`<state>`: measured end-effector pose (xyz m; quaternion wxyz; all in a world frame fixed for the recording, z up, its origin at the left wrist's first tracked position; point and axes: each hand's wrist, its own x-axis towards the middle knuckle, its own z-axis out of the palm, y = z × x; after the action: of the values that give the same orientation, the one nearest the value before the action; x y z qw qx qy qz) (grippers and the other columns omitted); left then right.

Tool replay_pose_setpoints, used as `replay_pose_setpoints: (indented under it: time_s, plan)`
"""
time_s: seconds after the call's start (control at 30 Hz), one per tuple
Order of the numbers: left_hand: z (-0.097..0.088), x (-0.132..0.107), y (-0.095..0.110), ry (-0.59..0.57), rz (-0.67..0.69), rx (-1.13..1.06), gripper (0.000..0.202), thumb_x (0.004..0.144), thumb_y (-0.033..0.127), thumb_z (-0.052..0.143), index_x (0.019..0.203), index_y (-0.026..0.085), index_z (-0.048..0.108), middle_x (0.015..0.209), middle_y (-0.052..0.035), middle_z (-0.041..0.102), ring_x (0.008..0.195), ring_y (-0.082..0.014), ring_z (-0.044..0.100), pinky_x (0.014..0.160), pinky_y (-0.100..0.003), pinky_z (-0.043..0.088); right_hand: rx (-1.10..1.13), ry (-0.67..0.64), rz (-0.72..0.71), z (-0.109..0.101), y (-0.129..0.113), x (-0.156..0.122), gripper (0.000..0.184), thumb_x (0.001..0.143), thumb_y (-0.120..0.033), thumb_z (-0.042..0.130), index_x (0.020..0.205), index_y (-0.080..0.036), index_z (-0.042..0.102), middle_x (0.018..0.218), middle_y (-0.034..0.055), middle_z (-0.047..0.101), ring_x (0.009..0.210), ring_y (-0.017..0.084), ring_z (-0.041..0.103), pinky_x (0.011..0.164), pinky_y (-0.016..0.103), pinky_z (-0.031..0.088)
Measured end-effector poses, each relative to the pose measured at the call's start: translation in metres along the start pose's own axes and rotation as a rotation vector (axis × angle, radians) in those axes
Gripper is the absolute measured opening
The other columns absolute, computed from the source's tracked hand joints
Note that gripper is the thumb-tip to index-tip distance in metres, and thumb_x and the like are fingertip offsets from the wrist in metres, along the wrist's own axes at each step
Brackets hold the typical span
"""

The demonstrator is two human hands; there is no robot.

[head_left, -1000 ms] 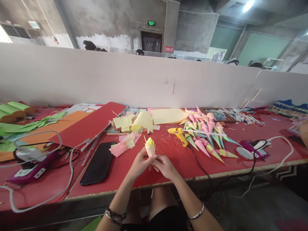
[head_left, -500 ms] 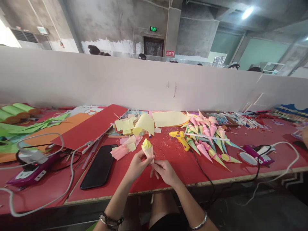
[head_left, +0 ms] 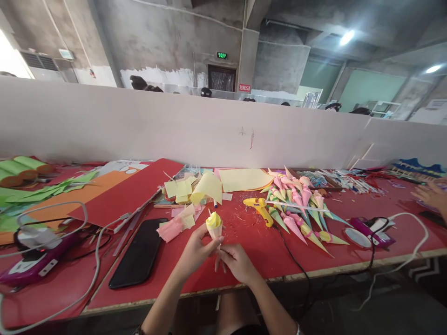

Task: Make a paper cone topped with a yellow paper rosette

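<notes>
A small cream paper cone (head_left: pixel 214 224) with crumpled yellow paper rolled in its mouth stands nearly upright above the red table. My left hand (head_left: pixel 196 250) is closed around its side, thumb in front. Below it, my right hand (head_left: pixel 238 263) pinches at the cone's lower tip; the fingers partly cover that end. To the right of the hands lies a yellow hot glue gun (head_left: pixel 259 207) with a clear glue stick in its back. Beside it is a pile of finished paper cones (head_left: pixel 292 218) in pink, green and yellow.
A black phone (head_left: pixel 138 253) and pink crepe paper (head_left: pixel 172 229) lie left of the hands. Cream sheets (head_left: pixel 244 179) rest by the white partition (head_left: pixel 167 125). Power strips with cords sit on both sides, one purple (head_left: pixel 30 258). Another person's hand (head_left: pixel 433 195) is at far right.
The view has tilted up slightly and shifted right. Both hands keep their hold on the cone, whose yellow mouth now faces me a little more. The other person's hand has come further into view.
</notes>
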<state>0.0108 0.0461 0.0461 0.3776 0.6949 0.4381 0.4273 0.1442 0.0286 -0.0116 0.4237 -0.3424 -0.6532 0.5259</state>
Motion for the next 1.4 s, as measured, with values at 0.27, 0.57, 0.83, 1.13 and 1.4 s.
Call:
replay_pose_setpoints:
  time_s: [0.27,0.57,0.83,1.13,1.4]
  plan:
    - [0.000,0.001,0.003,0.042,-0.024,-0.030,0.019,0.068,0.032,0.054,0.070,0.014,0.057,0.068,-0.0015,0.060,0.063,-0.0142,0.054,0.060,-0.025,0.046,-0.027,0.012,-0.015,0.001,-0.003,0.000,0.049,0.081,-0.053,0.037,0.086,-0.013,0.065,0.051,0.0003,0.057,0.038,0.006,0.040,0.042,0.018,0.033]
    - [0.006,0.002,-0.003,0.052,-0.102,-0.234,0.038,0.063,0.042,0.061,0.089,0.015,0.056,0.068,-0.0008,0.057,0.058,-0.0128,0.052,0.051,-0.023,0.044,-0.077,0.063,-0.005,0.001,-0.009,-0.001,0.046,0.082,-0.050,0.038,0.086,-0.014,0.067,0.053,0.0008,0.057,0.041,0.007,0.041,0.044,0.018,0.034]
    - [-0.019,-0.029,0.014,0.580,-0.071,0.083,0.044,0.078,0.042,0.043,0.042,0.017,0.045,0.038,0.0035,0.040,0.037,-0.0075,0.038,0.041,-0.019,0.032,-0.019,0.177,0.010,0.001,-0.007,-0.002,0.049,0.082,-0.051,0.036,0.094,-0.013,0.064,0.056,0.0011,0.058,0.041,0.006,0.040,0.043,0.018,0.033]
    - [-0.009,-0.010,0.019,0.342,0.038,0.229,0.044,0.082,0.040,0.035,0.047,0.018,0.049,0.037,0.0031,0.042,0.035,-0.0082,0.040,0.041,-0.020,0.034,0.016,0.203,0.016,0.002,-0.003,-0.003,0.050,0.081,-0.053,0.037,0.091,-0.013,0.065,0.054,0.0007,0.056,0.041,0.007,0.040,0.044,0.019,0.033]
    - [-0.005,-0.009,-0.013,0.306,-0.045,0.132,0.044,0.080,0.041,0.037,0.044,0.017,0.044,0.039,0.0034,0.041,0.039,-0.0088,0.041,0.043,-0.020,0.033,-0.004,0.205,0.025,0.003,-0.002,-0.002,0.053,0.082,-0.055,0.034,0.091,-0.013,0.064,0.052,0.0007,0.056,0.040,0.007,0.041,0.043,0.020,0.033]
